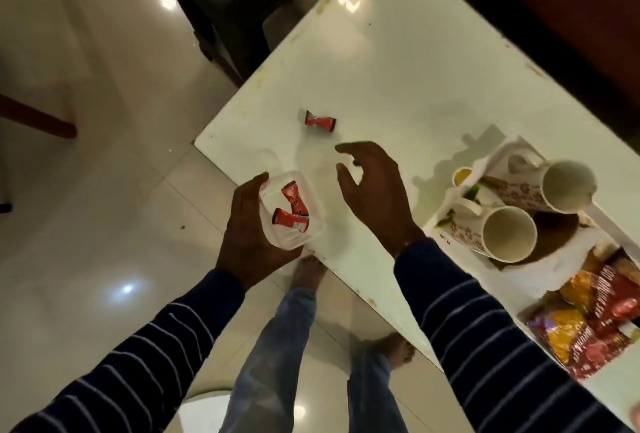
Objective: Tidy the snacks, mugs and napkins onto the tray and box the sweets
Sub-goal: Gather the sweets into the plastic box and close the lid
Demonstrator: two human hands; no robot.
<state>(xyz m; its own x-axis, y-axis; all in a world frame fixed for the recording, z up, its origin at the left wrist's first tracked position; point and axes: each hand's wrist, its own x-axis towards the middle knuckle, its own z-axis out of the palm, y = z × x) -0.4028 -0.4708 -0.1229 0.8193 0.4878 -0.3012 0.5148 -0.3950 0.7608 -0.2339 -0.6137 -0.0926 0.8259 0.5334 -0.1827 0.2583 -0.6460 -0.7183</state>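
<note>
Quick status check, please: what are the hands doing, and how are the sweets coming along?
Left hand holds clear box, two sweets inside. Right hand open, empty, near last sweet on table. Nothing in the way.

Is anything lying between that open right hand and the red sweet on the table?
No. The head view shows only bare white table between the right hand and the sweet.
</note>
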